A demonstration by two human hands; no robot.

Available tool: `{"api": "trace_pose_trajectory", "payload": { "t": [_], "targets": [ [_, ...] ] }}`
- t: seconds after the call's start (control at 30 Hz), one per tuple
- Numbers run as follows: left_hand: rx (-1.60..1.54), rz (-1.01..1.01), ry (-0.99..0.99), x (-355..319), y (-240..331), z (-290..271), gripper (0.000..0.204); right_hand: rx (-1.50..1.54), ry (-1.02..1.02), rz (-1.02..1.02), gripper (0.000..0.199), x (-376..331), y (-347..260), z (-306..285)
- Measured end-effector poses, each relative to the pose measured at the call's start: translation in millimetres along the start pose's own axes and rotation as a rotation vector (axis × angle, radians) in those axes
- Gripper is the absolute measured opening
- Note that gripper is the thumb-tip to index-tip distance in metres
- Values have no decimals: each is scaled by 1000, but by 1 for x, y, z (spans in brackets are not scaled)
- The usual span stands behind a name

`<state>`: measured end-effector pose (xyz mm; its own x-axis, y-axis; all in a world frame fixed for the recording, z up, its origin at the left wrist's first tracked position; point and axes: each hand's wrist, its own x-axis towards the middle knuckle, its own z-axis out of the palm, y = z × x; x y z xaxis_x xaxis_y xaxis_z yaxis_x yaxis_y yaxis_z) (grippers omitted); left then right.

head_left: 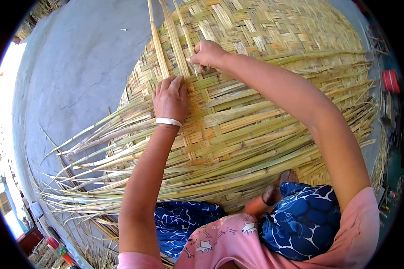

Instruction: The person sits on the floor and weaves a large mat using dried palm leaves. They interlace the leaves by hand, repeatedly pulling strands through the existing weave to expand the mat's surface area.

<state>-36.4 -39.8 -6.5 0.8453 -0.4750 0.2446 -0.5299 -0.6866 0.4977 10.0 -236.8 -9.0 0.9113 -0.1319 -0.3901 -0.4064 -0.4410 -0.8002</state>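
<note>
A large woven mat of flattened reed strips [256, 36] lies across the floor, with long loose reeds [238, 168] laid crosswise over its near part. Three strips stick out past its far left edge: a left strip [158, 45], a middle strip [175, 42] and a thin right strip [184, 27]. My right hand [208, 54] pinches the thin right strip where it meets the weave. My left hand [169, 96], a white band on its wrist, presses down on the crosswise reeds at the base of the other two, fingers stretched forward.
Grey concrete floor [90, 58] borders the mat on the left. Loose reed ends [76, 197] fan out there. My bare foot [270, 195] rests on the mat's near part. A red round object [390, 81] stands beyond the right edge.
</note>
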Motion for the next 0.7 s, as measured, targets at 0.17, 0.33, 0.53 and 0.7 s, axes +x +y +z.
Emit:
{"api": "trace_pose_trajectory", "payload": {
  "t": [0.17,0.33,0.53,0.7],
  "targets": [
    [-308,-146,-64,31,1,12,27,233,-100,109,23,-7,-10,-7],
    [-575,-462,-354,59,0,19,25,163,-44,60,23,-13,-17,-7],
    [-713,-601,-426,71,10,10,21,112,42,13,21,-5,-9,-7],
    [-811,-618,-346,63,3,12,18,-64,53,-55,22,1,-7,-2]
  ]
}}
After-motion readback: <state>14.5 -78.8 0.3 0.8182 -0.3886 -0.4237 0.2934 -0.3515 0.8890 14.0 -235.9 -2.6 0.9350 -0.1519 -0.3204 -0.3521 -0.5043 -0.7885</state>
